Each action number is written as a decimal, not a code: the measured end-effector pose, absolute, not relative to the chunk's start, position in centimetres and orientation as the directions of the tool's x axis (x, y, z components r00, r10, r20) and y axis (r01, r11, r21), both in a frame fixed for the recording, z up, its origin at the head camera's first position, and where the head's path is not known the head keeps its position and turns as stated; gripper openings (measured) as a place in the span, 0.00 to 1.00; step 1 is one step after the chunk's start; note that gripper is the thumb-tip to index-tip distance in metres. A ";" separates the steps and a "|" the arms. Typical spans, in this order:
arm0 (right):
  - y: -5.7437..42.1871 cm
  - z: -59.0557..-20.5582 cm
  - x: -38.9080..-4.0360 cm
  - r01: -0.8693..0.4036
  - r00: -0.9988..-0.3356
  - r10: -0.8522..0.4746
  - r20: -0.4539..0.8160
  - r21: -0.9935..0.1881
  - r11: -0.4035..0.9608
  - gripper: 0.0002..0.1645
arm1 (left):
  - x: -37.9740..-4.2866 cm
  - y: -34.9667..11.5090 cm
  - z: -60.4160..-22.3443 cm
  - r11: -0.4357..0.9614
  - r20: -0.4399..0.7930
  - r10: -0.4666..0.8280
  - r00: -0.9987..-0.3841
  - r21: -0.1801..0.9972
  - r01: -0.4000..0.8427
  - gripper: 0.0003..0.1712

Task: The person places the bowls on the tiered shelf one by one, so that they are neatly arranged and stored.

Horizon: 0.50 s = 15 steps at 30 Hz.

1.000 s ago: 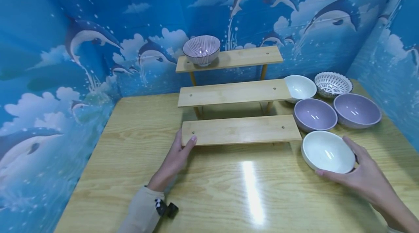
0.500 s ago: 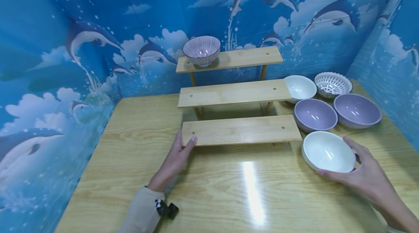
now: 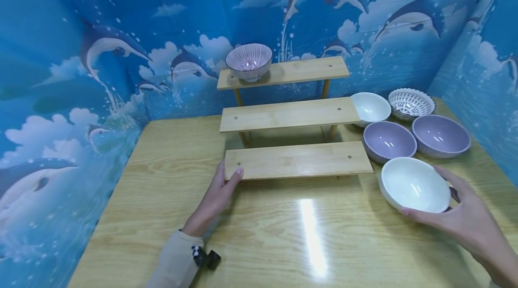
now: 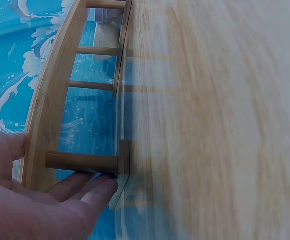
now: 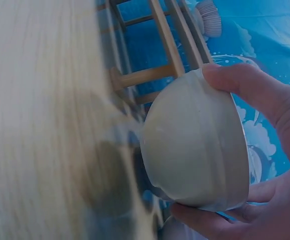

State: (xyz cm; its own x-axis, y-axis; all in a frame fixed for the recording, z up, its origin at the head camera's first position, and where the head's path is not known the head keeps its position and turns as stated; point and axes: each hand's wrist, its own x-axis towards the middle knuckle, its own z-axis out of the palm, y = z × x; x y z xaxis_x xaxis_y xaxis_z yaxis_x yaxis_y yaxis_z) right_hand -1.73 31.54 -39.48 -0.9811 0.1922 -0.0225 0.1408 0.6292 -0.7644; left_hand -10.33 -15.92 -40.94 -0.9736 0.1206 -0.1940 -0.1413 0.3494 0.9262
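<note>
My right hand [image 3: 465, 216] holds a white bowl [image 3: 414, 184] by its right side, thumb at the near rim and fingers at the far side. In the right wrist view the bowl [image 5: 195, 145] is raised off the tabletop. My left hand [image 3: 216, 198] grips the left end of the lowest board of a three-step wooden shelf [image 3: 299, 160], thumb on top. The left wrist view shows the fingers [image 4: 102, 195] under that board, beside a round leg [image 4: 82, 161]. A purple-striped bowl [image 3: 248, 60] stands at the left of the top board.
Behind the held bowl stand two purple bowls [image 3: 390, 141] [image 3: 441, 135], a pale bowl [image 3: 370, 108] and a white openwork bowl [image 3: 412, 103]. Blue dolphin-print cloth [image 3: 194, 18] walls in the wooden table [image 3: 259, 234] at the back and sides.
My right hand has lifted the white bowl and carried it slightly to the right. The left hand and the shelf have stayed in place.
</note>
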 end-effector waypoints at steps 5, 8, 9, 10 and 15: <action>31.5 -39.0 -1.7 0.105 -0.983 0.183 0.012 -0.782 0.615 0.73 | -10.3 -15.9 -40.9 0.356 -0.196 0.115 -0.974 0.924 -0.144 0.46; 31.4 -38.6 -1.7 0.104 -0.983 0.181 0.012 -0.780 0.618 0.73 | -10.3 -15.9 -40.9 0.353 -0.193 0.122 -0.974 0.925 -0.139 0.46; 31.3 -38.4 -1.7 0.103 -0.983 0.182 0.015 -0.777 0.621 0.72 | -10.3 -15.9 -40.9 0.351 -0.191 0.126 -0.974 0.926 -0.136 0.46; 31.3 -38.2 -1.7 0.099 -0.983 0.182 0.021 -0.775 0.624 0.72 | -10.3 -15.9 -40.9 0.349 -0.189 0.128 -0.974 0.927 -0.135 0.46; 30.7 -37.0 -1.9 0.068 -0.978 0.194 0.074 -0.770 0.634 0.73 | -10.3 -15.9 -40.9 0.348 -0.185 0.132 -0.974 0.928 -0.130 0.46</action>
State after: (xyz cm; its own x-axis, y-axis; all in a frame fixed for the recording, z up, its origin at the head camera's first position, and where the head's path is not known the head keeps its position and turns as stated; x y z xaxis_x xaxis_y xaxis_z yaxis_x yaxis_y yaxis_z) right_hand -1.91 30.68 -36.97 -0.9782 0.1941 0.0740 0.0675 0.6340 -0.7704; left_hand -10.32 -15.92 -40.93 -0.9738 0.1316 -0.1855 -0.1298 0.3480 0.9285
